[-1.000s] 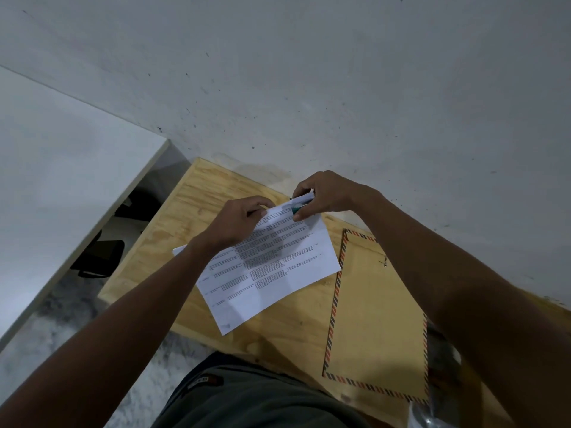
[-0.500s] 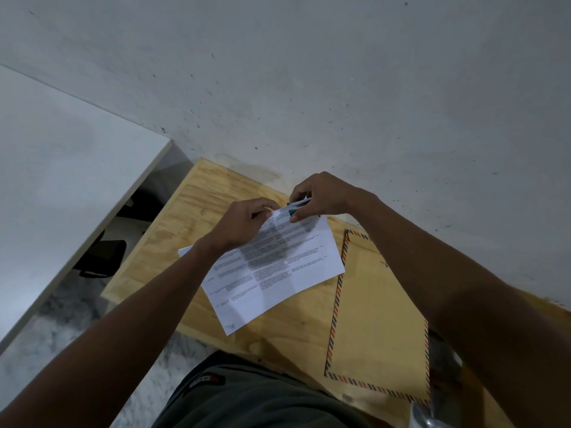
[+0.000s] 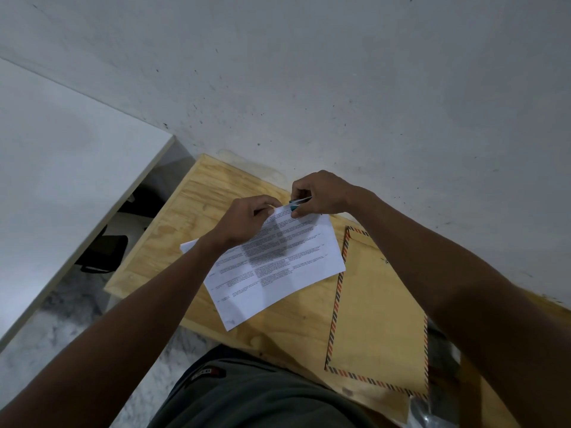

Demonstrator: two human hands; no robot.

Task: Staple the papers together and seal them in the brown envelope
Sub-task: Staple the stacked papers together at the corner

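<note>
White printed papers point(image 3: 278, 267) lie tilted on the plywood table point(image 3: 173, 230), their far edge lifted a little. My left hand point(image 3: 247, 220) pinches that far edge from the left. My right hand point(image 3: 321, 194) grips a small teal stapler point(image 3: 298, 203) whose jaws sit over the papers' top corner. The brown envelope point(image 3: 380, 310), edged with red and dark stripes, lies flat to the right of the papers, partly under my right forearm.
A grey wall rises right behind the table. A white tabletop point(image 3: 55, 180) stands to the left, with a dark chair point(image 3: 102, 251) below it. My lap is at the table's near edge. Something shiny shows at the bottom right corner point(image 3: 432, 418).
Both hands and the papers have stayed nearly in place. The stapler's jaws look pressed closer onto the top corner than a second ago.
</note>
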